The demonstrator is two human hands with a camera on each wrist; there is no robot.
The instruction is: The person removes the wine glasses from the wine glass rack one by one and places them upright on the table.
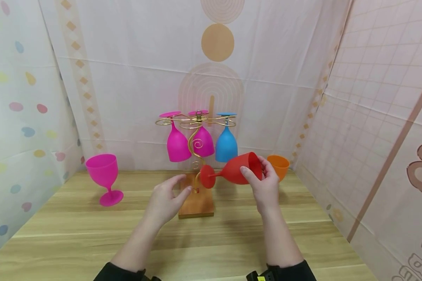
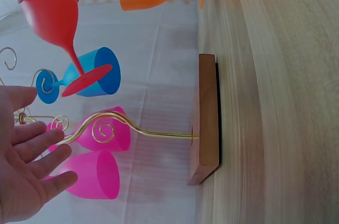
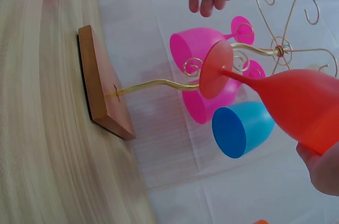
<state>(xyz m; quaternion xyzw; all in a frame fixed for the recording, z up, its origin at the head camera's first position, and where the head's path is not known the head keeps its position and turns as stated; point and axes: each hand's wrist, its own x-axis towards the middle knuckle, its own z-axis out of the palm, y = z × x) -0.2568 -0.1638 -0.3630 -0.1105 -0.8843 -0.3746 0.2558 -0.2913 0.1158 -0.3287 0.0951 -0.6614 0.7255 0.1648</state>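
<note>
My right hand [image 1: 266,188] pinches a red goblet [image 1: 237,169] near its rim, thumb on the near side. The goblet lies sideways in the air, its round foot toward the left and its mouth to the right. My left hand [image 1: 167,201] is held up to the left of that foot with nothing in it, fingers spread in the left wrist view. Behind both hands stands a gold wire glass rack [image 1: 193,146] on a wooden base [image 1: 197,205]. From its loops hang a blue goblet [image 1: 226,144] and two pink goblets [image 1: 177,146], upside down.
Another pink goblet [image 1: 102,171] stands upright on the wooden table [image 1: 133,234] at the left. To the right, an orange goblet [image 1: 279,166] stands upright, partly behind my right hand. A patterned cloth [image 1: 140,97] hangs behind the table.
</note>
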